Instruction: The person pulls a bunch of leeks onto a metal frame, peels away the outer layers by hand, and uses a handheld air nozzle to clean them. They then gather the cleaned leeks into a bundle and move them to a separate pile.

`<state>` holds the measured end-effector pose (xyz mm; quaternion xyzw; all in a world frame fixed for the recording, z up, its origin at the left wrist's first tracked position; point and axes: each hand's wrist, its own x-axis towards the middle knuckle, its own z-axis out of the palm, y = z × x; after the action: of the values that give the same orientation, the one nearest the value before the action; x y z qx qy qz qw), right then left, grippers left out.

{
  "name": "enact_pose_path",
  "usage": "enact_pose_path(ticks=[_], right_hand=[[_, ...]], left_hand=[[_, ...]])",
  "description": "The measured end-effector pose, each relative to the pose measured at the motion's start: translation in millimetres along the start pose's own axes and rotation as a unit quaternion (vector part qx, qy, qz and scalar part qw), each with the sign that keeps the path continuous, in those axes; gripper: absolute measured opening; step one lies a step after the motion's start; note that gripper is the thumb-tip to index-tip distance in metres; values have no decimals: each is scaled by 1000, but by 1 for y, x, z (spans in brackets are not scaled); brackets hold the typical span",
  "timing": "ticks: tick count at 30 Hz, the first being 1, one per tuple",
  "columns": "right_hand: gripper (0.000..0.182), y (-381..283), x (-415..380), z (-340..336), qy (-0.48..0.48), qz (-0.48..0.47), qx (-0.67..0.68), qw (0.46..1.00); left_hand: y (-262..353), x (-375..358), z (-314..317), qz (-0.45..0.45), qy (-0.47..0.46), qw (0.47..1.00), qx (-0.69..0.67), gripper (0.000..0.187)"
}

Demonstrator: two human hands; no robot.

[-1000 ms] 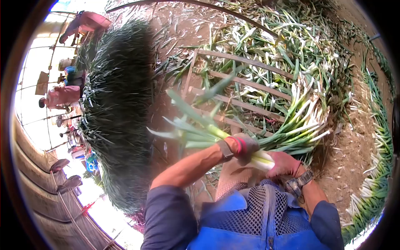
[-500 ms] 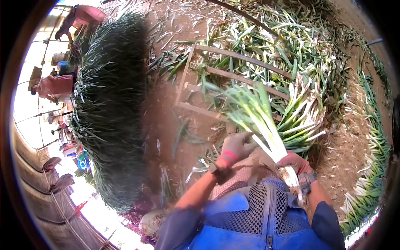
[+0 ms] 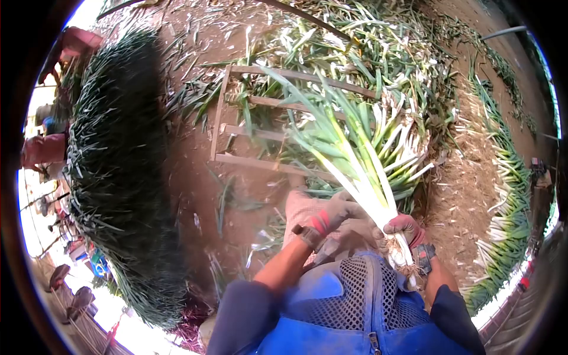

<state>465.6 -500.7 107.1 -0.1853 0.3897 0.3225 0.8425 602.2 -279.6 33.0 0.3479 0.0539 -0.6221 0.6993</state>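
My right hand (image 3: 404, 228), in a dusty glove, is closed around the white lower stems of a bunch of green onions (image 3: 349, 148). The roots hang below my fist, close to my blue vest, and the green leaves fan up and away to the left. My left hand (image 3: 343, 212), also gloved and with a pink band at the wrist, is beside the white stems, low over my lap. Its fingers are loosely extended toward the bunch, the tips partly hidden by the stems. More green onions (image 3: 405, 171) lie in a pile just beyond.
A wooden slatted frame (image 3: 272, 164) lies ahead, with cut leaves (image 3: 331, 53) heaped beyond it. A tall stack of green onions (image 3: 112, 177) stands left, with people behind it. Along the right runs a row of green onions (image 3: 503, 236) on the soil.
The view has turned, shifting the surroundings left. My left hand has moved closer in beside the stems, below the leaves. My right hand keeps hold of the bunch, whose leaves now spread wider.
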Motion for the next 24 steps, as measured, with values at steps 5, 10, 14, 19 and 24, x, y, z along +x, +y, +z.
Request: enact_pose_path(ticks=[5,10,14,19,24], right_hand=[[30,2,-11,4,29,-10,-26,999],[27,0,-55,6,4,-230,-253,940],[24,-13,-68,-3,2,-378,-370,849],[29,-13,-50,-96,-121,-118,-209,963],[39,-36,-80,-84,-17,-70,-224,972]], left_hand=[[-14,-7,-26,-22,160,957,240,21],[-1,20,20,-19,83,990,-114,45],[-10,17,32,-64,168,984,-13,39],[2,35,59,-70,227,970,49,42],[30,34,63,-31,236,967,88,37]])
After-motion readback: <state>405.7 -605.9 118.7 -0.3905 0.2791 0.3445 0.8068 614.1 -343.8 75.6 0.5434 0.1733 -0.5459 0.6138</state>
